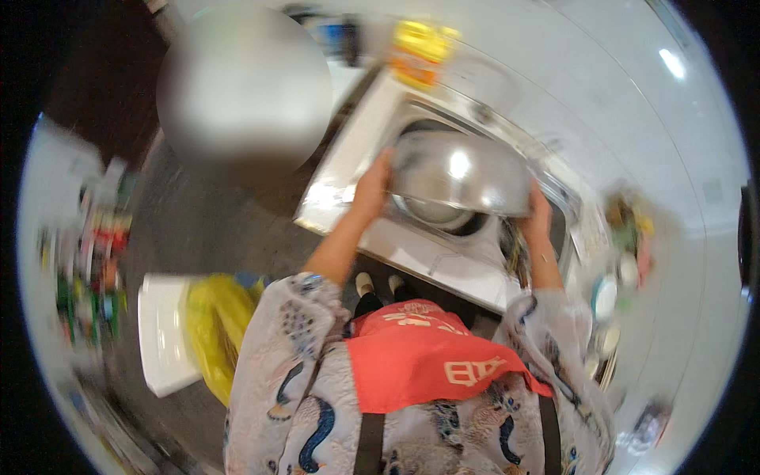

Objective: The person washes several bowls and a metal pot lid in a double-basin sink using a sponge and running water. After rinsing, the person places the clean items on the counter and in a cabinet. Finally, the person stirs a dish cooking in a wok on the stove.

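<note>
With both hands I hold a shiny stainless steel basin (467, 170) over the sink (412, 111), tilted so that a broad metal side faces up. My left hand (375, 186) grips its left edge, the fingers partly hidden behind the metal. On the opposite edge my right hand (538, 215) is closed, also partly hidden. Below the basin, a round metal vessel (434, 212) shows in part inside the sink. Motion blurs the picture, and I cannot make out what the basin contains, if anything.
A yellow jug (419, 54) stands behind the sink. White dishes (606, 297) and blurred greenish items (627, 229) lie along the right. At the left, a yellow plastic bag (212, 332) hangs over a white bin or stool (165, 336). Cluttered goods (91, 269) line the far left.
</note>
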### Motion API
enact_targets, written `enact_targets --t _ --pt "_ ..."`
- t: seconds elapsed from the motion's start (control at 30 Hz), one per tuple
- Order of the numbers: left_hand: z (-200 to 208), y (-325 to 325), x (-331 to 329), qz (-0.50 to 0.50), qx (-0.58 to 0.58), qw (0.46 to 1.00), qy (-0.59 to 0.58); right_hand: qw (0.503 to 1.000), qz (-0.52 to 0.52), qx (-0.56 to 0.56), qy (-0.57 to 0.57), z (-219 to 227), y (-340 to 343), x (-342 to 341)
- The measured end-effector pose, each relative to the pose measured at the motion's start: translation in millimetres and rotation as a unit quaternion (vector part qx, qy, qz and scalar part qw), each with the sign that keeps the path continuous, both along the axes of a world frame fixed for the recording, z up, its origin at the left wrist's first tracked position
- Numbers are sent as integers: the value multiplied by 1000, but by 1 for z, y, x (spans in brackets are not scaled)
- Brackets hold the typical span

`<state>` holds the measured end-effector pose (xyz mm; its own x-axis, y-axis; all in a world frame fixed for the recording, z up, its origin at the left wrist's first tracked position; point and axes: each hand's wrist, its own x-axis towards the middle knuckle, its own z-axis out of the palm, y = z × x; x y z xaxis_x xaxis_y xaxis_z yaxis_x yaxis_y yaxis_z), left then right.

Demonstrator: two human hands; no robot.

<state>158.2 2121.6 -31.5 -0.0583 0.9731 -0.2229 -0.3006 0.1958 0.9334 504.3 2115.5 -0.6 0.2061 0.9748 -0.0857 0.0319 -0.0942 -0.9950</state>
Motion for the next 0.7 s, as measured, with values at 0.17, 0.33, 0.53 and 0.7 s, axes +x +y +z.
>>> enact_targets --t 0.17,0.33,0.53,0.7 --pt "4 -40 30 1 -39 996 83 976 106 154 -108 -31 8 54" --pt "-39 -87 44 45 158 899 406 986 142 24 87 -33 40 42" --pt "-34 -129 57 125 75 898 414 927 241 196 -209 -26 61 27" --pt "-28 -212 41 227 78 855 460 857 358 279 -243 2 34 -43"
